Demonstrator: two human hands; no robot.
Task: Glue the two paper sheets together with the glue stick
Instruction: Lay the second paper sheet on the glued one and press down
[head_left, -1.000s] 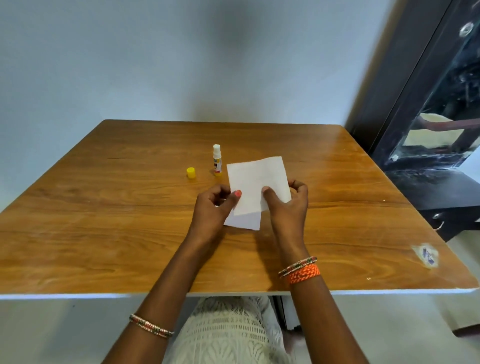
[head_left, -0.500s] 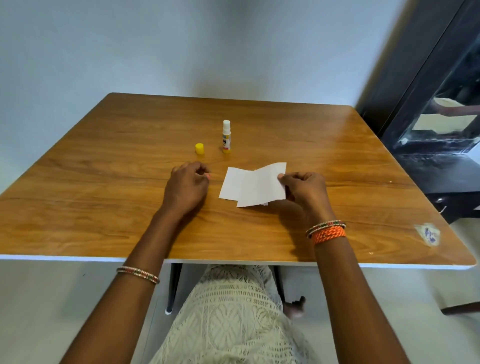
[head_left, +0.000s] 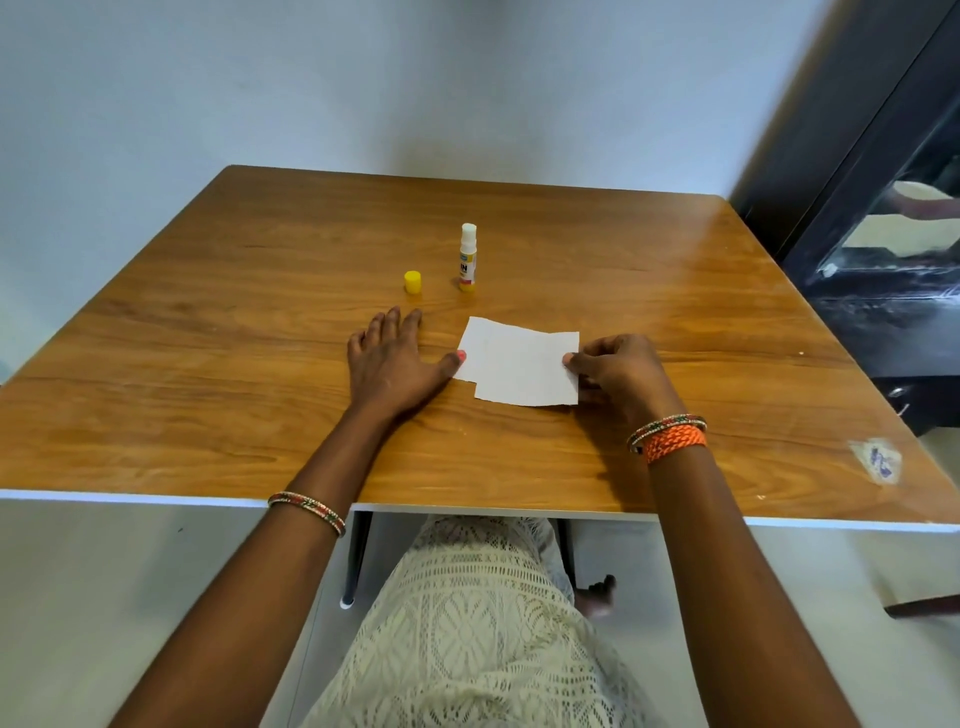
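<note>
Two white paper sheets (head_left: 519, 364) lie overlapped on the wooden table (head_left: 208, 374), the upper one shifted right and toward me. My right hand (head_left: 615, 371) pinches the right edge of the upper sheet. My left hand (head_left: 392, 361) rests flat on the table with fingers spread, its thumb tip touching the left edge of the lower sheet. Behind the sheets, the uncapped glue stick (head_left: 468, 257) stands upright. Its yellow cap (head_left: 412, 282) sits just left of it.
A pale wall stands right behind the table's far edge. Dark furniture (head_left: 883, 260) is close to the table's right side. A torn sticker (head_left: 878, 460) is stuck near the front right corner. My lap is under the front edge.
Both hands lowered the sheets onto the table. My left hand let go, moved left, then opened flat with its thumb at the paper. The right hand kept hold of the right edge.
</note>
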